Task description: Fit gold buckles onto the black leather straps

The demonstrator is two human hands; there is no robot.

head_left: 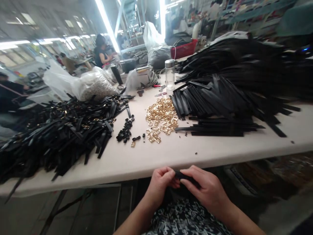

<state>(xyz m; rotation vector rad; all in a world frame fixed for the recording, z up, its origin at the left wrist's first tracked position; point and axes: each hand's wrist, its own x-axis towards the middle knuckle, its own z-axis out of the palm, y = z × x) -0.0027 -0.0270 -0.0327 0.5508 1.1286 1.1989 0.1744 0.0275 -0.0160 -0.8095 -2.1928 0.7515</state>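
Note:
Both hands are close together just off the table's front edge, above my patterned clothing. A black strap (pixel 182 175) runs between them. My left hand (pixel 161 182) pinches its left end, and my right hand (pixel 205 186) grips it from the right with thumb and fingers. On the table ahead lies a heap of gold buckles (pixel 162 114). To its left is a small cluster of black loops (pixel 125 131). Flat black straps (pixel 205 101) are piled to the right of the buckles. A large tangle of straps with gold fittings (pixel 73 130) covers the left side.
A glass bottle (pixel 170 74) with a metal lid stands behind the buckles. Plastic bags (pixel 95 83) and a red basket (pixel 184 49) sit at the back. More long black strips (pixel 232 58) fill the back right of the table (pixel 156 160). People are at work farther off.

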